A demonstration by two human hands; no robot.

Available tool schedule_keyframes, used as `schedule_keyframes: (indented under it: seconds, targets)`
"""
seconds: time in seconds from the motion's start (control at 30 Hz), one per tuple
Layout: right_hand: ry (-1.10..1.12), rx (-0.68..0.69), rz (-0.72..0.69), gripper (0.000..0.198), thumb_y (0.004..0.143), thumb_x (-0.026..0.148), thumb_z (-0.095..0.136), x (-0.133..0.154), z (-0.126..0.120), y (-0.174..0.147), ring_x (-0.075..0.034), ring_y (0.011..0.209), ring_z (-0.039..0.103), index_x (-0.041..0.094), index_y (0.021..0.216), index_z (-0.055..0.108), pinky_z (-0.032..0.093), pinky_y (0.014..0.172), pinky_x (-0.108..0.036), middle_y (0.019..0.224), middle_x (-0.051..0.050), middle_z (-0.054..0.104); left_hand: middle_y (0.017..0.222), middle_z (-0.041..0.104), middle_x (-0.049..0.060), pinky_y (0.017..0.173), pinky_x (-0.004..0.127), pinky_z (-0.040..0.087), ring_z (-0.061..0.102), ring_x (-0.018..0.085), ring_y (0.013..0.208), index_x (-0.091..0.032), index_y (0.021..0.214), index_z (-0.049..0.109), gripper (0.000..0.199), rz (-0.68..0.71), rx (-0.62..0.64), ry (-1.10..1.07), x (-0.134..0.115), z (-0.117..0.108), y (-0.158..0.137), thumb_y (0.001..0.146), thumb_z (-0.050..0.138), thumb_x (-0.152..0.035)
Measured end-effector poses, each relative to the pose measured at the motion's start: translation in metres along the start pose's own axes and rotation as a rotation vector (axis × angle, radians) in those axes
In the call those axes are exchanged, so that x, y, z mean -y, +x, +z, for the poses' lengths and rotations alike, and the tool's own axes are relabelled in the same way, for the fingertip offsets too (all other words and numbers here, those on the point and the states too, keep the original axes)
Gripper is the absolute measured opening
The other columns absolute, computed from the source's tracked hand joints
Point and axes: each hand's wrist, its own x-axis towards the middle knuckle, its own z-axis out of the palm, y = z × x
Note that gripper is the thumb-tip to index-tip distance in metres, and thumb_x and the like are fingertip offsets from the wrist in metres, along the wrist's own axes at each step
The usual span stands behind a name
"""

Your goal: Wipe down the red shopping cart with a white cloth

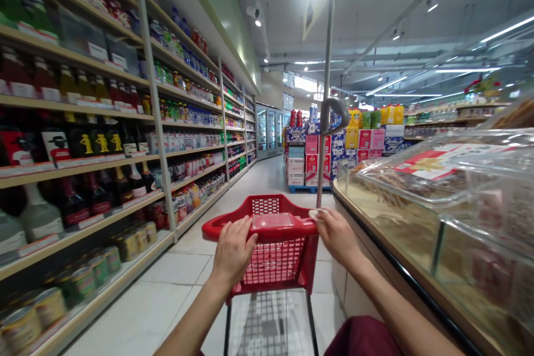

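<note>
A red plastic shopping cart (275, 256) stands right in front of me, its mesh basket showing the floor through it. My left hand (234, 247) is curled over the left part of the cart's red handle (287, 230). At the handle's right end, my right hand (339, 238) has its fingers closed on a small crumpled white wipe (319, 213), pressed against the handle. A thin grey pole (323, 172) with a grey loop grip (337, 115) rises just beyond that hand; its lower end is hidden.
Shelves of bottles and cans (95, 161) line the left side. A glass-edged counter (375, 228) with clear plastic food packs (450, 161) runs close on the right. Stacked drink cartons (312, 158) stand ahead, with glass-door fridges (269, 128) farther back along the tiled aisle (179, 272).
</note>
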Motion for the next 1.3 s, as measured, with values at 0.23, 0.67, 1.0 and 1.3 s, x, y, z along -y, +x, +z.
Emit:
schedule_keyframes:
  seconds: [0.23, 0.67, 1.0, 1.3]
  targets:
    - [0.005, 0.075, -0.077, 0.027, 0.082, 0.019, 0.040, 0.017, 0.007, -0.002, -0.018, 0.105, 0.049, 0.020, 0.103, 0.056, 0.038, 0.089, -0.035, 0.110, -0.007, 0.056, 0.109, 0.060, 0.009, 0.090, 0.045, 0.036, 0.053, 0.021, 0.101, -0.017, 0.106, 0.053, 0.033, -0.017, -0.091, -0.006, 0.000, 0.009, 0.002, 0.084, 0.033, -0.032]
    - [0.035, 0.207, 0.303, 0.027, 0.078, 0.021, 0.039, -0.046, -0.002, 0.031, -0.016, 0.074, 0.063, 0.018, 0.082, 0.065, 0.047, 0.066, -0.026, 0.081, -0.004, 0.068, 0.108, 0.060, 0.009, 0.090, 0.043, 0.036, 0.054, 0.021, 0.100, -0.017, 0.107, 0.053, 0.032, 0.008, -0.140, 0.020, 0.001, 0.011, 0.000, 0.083, 0.037, -0.029]
    - [0.207, 0.048, -0.087, 0.024, 0.076, 0.022, 0.047, 0.043, 0.005, -0.001, -0.021, 0.101, 0.054, 0.020, 0.096, 0.060, 0.044, 0.086, -0.036, 0.107, -0.009, 0.060, 0.110, 0.059, 0.008, 0.090, 0.042, 0.039, 0.053, 0.020, 0.100, -0.017, 0.112, 0.051, 0.033, 0.051, -0.126, 0.075, 0.004, 0.006, -0.006, 0.082, 0.037, -0.026]
    - [0.333, 0.289, 0.275, 0.023, 0.076, 0.031, 0.045, 0.029, -0.046, 0.034, -0.015, 0.051, 0.058, 0.017, 0.081, 0.063, 0.046, 0.047, -0.024, 0.059, -0.001, 0.063, 0.112, 0.058, 0.008, 0.091, 0.043, 0.038, 0.052, 0.021, 0.102, -0.016, 0.111, 0.051, 0.033, 0.027, -0.132, 0.075, 0.000, 0.009, -0.008, 0.081, 0.040, -0.023]
